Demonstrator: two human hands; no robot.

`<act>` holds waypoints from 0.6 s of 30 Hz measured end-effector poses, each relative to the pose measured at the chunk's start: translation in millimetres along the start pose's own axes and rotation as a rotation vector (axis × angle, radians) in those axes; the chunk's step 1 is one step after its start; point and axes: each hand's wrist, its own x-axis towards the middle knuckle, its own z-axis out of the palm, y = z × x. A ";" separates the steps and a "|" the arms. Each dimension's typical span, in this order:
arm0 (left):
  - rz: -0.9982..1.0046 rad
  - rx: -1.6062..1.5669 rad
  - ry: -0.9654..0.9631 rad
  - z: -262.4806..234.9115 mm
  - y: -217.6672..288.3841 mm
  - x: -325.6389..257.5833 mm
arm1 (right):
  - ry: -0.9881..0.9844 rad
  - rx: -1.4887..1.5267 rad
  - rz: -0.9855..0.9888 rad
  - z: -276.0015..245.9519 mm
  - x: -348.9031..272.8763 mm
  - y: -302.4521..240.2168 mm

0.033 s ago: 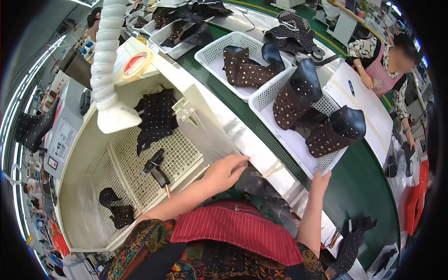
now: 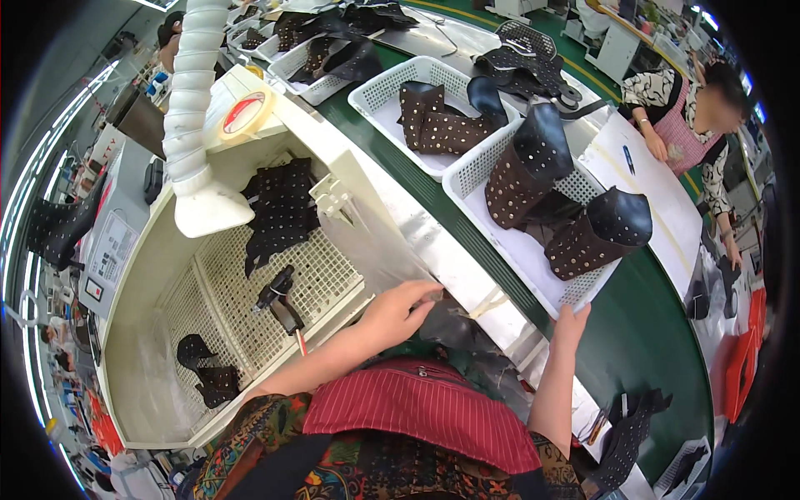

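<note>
My left hand (image 2: 402, 312) reaches over the front edge of a white work booth (image 2: 150, 275) and closes on a dark leather piece (image 2: 454, 327) lying by the metal ledge. My right hand (image 2: 572, 322) is stretched forward, its fingertips gripping the near corner of a white mesh basket (image 2: 498, 248). In that basket stand a brown studded boot (image 2: 525, 175) and a black studded boot (image 2: 602, 229). A red striped apron covers my lap below both arms.
The basket sits on a green conveyor belt (image 2: 658, 333), with another basket of studded boots (image 2: 392, 93) behind it. In the booth are a grille, a small spray tool (image 2: 279, 298), a studded upper (image 2: 282, 208) and a white hose (image 2: 196, 100). Another person (image 2: 692, 108) works opposite.
</note>
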 end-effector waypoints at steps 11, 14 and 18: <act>0.047 0.077 0.019 -7.0 -2.2 -16.0 | -0.209 -0.072 -0.008 84.8 5.6 -76.1; 0.080 0.058 0.014 1.5 -7.4 -12.8 | -0.249 -0.129 -0.046 100.2 13.4 -75.2; 0.122 0.105 -0.031 15.1 -10.9 -8.1 | -0.381 -0.038 -0.017 109.1 -3.0 -93.7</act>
